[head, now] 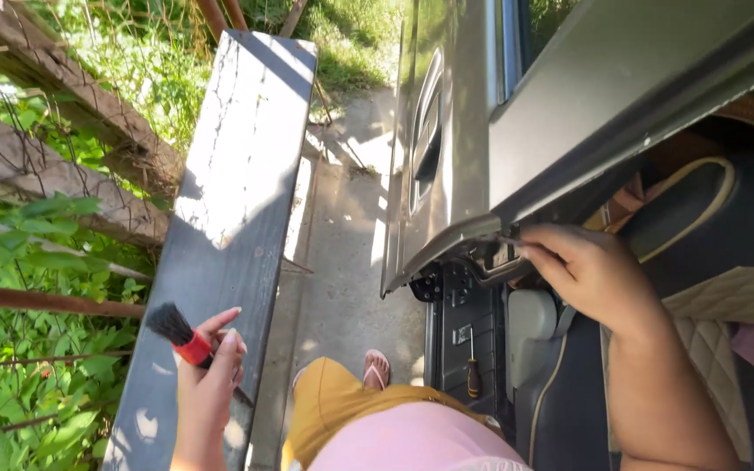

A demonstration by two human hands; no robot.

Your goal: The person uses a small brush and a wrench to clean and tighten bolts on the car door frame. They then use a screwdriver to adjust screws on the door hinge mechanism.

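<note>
Gripping brush point(181, 335) in closed left hand point(207, 384), bristles up, beside dark plank point(229, 201). Pinching car door point(569, 96) bottom edge with right hand point(588, 272), fingers curled above seat point(700, 227).

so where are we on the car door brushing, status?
Done: the car door stands open, and the small black-bristled brush is already picked up in the left hand. In hand: the right hand has its fingertips at the door's lower edge, near the hinge area. Left: the bristles touch nothing yet, held away beside the grey plank; whether any brushing has happened can't be told.
</note>
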